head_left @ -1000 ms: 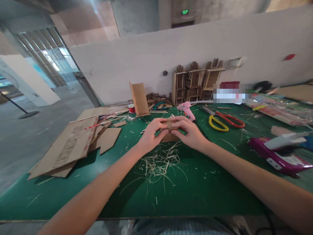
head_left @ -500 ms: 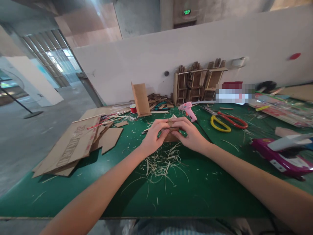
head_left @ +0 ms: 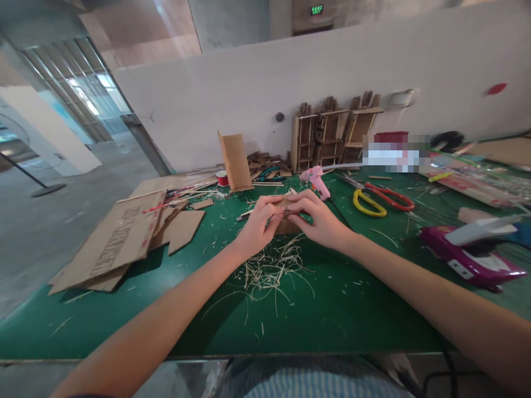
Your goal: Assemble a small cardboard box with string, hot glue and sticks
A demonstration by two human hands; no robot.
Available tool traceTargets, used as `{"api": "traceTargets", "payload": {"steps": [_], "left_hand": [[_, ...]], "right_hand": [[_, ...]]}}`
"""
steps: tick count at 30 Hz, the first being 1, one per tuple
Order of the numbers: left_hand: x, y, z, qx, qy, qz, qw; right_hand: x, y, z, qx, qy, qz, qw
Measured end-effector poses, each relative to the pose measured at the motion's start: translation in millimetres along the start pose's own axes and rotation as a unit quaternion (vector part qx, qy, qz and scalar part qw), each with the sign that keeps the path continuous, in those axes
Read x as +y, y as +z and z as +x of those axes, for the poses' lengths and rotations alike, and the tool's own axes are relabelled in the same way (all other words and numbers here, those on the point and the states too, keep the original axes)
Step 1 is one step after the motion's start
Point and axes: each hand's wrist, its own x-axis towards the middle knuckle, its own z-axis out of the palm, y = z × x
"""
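Observation:
My left hand (head_left: 258,225) and my right hand (head_left: 318,219) meet over the middle of the green table (head_left: 332,309). Together they pinch a small brown cardboard piece (head_left: 285,208) between fingertips and thumbs, with a thin stick lying across it. The piece is mostly hidden by my fingers. Under and in front of the hands lies a heap of pale thin shavings (head_left: 271,265). A pink glue gun (head_left: 316,181) lies just beyond my right hand.
Flat cardboard sheets (head_left: 120,237) cover the left of the table. An upright cardboard piece (head_left: 235,161) and a red spool (head_left: 223,178) stand behind. Small cardboard frames (head_left: 332,135) lean on the wall. Yellow and red scissors (head_left: 379,200) and a purple tool (head_left: 468,255) lie at the right.
Both hands stay closed on the cardboard piece; fingers shift slightly. The view has tilted a little, so everything sits slightly higher in the frame.

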Motion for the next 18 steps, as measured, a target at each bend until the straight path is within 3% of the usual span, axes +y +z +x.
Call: {"api": "traceTargets", "payload": {"steps": [13, 18], "left_hand": [[3, 5.7, 2, 0.012, -0.006, -0.009, 1.0], [2, 6.4, -6, -0.048, -0.011, 0.005, 0.999]], "right_hand": [[1, 3, -6, 0.023, 0.017, 0.012, 1.0], [2, 5, -15, -0.027, 0.019, -0.007, 0.999]]}}
